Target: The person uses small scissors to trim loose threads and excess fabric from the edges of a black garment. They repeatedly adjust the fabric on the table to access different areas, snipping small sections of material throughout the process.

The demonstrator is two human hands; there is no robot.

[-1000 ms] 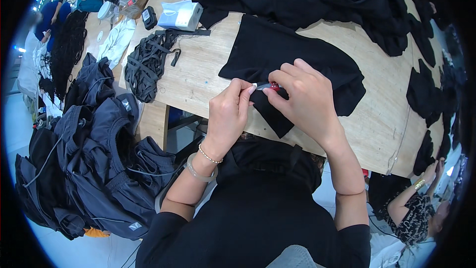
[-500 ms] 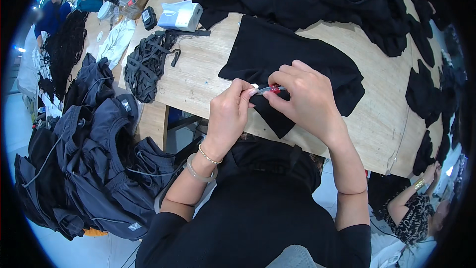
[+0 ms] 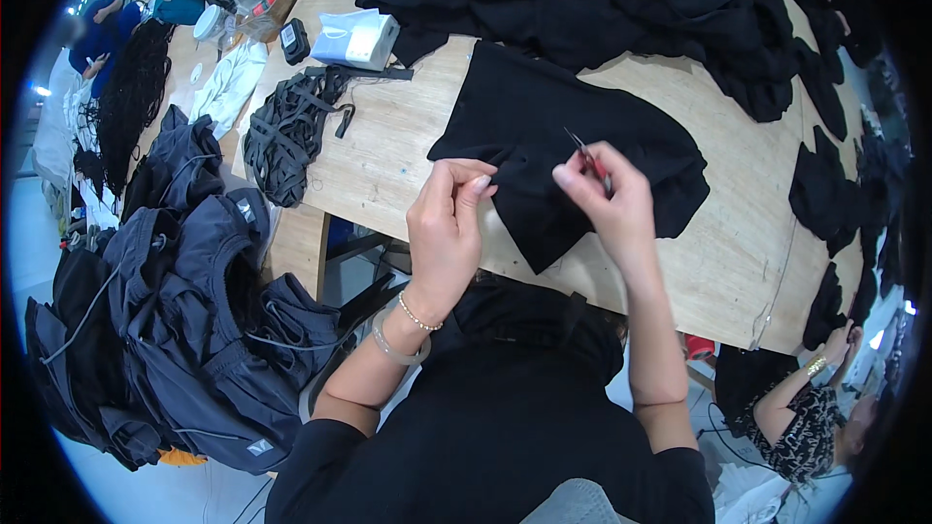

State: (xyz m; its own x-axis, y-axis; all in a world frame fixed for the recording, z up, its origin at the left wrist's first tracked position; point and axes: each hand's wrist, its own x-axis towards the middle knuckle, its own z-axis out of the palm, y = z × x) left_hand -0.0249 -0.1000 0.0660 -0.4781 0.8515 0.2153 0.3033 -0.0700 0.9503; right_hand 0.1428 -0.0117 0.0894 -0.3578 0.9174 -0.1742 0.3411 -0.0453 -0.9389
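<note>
My right hand point(image 3: 616, 196) is closed around small thread snips point(image 3: 580, 143) with a thin pointed blade and red on the handle. The tip points up and away, above a black fabric piece point(image 3: 582, 102) lying on the wooden table. To the left, my left hand point(image 3: 449, 218) is closed in a pinch at the near-left edge of that fabric. What the thumb and fingertips hold, if anything, is too small to make out. A gap separates the two hands.
A dark strap bundle point(image 3: 286, 131), a tissue pack point(image 3: 354, 39) and a small black device point(image 3: 294, 41) lie left on the table point(image 3: 374, 175). Black cloth point(image 3: 573, 0) is heaped at the back. Dark garments point(image 3: 184, 311) hang lower left. Another person's arm point(image 3: 791, 393) is at lower right.
My right hand has drawn away from the left, to the right, with the snips now pointing up instead of toward the left fingertips. The left hand stays nearly in place, still pinched.
</note>
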